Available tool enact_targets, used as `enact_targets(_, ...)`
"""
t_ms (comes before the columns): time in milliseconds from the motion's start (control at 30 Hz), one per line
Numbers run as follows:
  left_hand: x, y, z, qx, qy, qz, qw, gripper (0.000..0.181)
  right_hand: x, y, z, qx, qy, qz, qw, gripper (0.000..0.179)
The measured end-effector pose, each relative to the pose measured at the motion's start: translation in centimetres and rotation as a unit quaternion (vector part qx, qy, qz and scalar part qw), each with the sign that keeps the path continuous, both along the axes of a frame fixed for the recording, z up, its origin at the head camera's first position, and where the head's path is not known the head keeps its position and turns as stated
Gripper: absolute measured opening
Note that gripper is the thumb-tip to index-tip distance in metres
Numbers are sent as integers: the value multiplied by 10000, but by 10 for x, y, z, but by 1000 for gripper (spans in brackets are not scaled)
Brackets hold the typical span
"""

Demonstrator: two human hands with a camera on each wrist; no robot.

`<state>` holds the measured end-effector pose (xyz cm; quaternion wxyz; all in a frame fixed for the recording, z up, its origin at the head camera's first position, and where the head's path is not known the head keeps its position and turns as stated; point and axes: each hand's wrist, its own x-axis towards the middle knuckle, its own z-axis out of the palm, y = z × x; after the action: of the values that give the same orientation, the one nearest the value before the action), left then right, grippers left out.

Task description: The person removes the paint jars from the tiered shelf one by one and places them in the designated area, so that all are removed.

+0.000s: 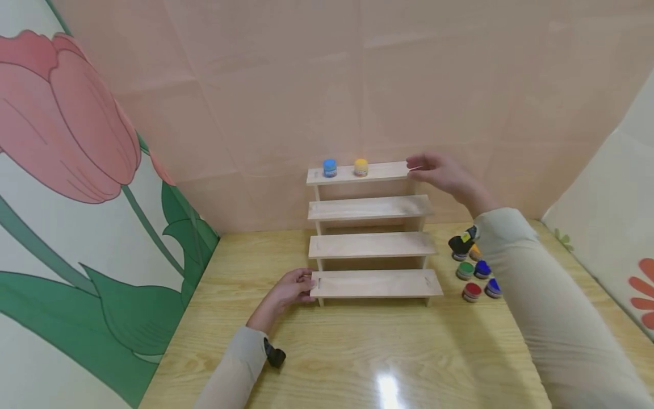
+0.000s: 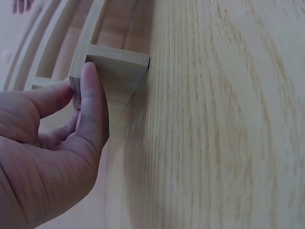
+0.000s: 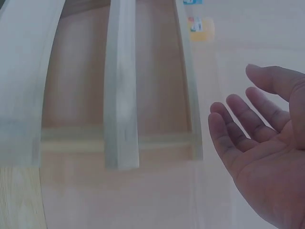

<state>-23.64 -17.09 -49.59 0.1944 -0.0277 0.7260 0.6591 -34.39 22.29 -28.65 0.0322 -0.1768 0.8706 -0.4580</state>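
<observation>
A stepped wooden display rack (image 1: 373, 245) stands against the back wall. My left hand (image 1: 292, 288) pinches the left end of its lowest board; in the left wrist view thumb and fingers (image 2: 90, 109) lie on either side of the board's end. At the right end of the top board is my right hand (image 1: 439, 172), its fingers loosely bent. The right wrist view shows nothing in that palm (image 3: 271, 176). On the top board sit a small blue-lidded jar (image 1: 330, 168) to the left and a yellow-lidded jar (image 1: 361, 167) nearer the middle.
Right of the rack, several small jars stand on the wood-grain table (image 1: 357, 352), among them a green-lidded jar (image 1: 465, 270), a red-lidded jar (image 1: 472, 292) and a blue-lidded jar (image 1: 482, 269). My right sleeve (image 1: 541, 295) passes close by them. A tulip-printed panel (image 1: 76, 125) borders the left side.
</observation>
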Motion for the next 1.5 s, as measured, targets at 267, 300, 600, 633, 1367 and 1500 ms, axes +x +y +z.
enact_targets(267, 0, 2, 0, 47, 44, 83, 9999, 45, -13, -25, 3, -333, -113, 55, 9994, 52)
enact_targets(300, -1, 2, 0, 37, 45, 84, 9999, 45, -15, -27, 4, -384, -148, 57, 9991, 52)
enact_targets(600, 1, 1, -1, 32, -20, 119, 9999, 45, -28, -48, 6, -517, -273, -261, 9980, 55)
enact_targets(633, 1, 2, -1, 39, 4, 110, 9999, 45, -29, -51, 6, -582, -275, -266, 9976, 55)
enact_targets(1367, 1, 11, -1, 97, 44, 66, 9999, 47, -48, -84, -8, -553, -69, -403, 9976, 55)
enact_targets(1500, 3, 11, 0, 95, 51, 27, 9999, 47, -49, -90, -9, -514, -126, -420, 9977, 58)
